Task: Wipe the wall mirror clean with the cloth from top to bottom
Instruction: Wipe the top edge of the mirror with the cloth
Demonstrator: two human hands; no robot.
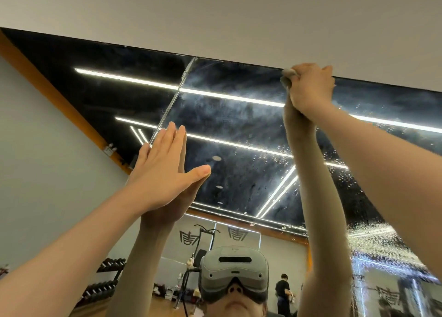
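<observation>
The wall mirror (239, 130) fills the view, hazy with smears and dotted with water drops on its right side. My right hand (311, 87) is raised to the mirror's top edge and grips a small grey cloth (287, 76), which peeks out at the left of the fist against the glass. My left hand (162, 171) lies flat on the mirror lower down at the left, fingers straight and together, beside a vertical seam (172, 101) between two panes. Both arms and hands are reflected in the glass.
A plain wall (215, 13) runs above the mirror's top edge. A grey wall with an orange strip (47, 84) borders the mirror at the left. Reflected in the mirror are ceiling light strips, dumbbell racks, a headset and another person at the back of the room.
</observation>
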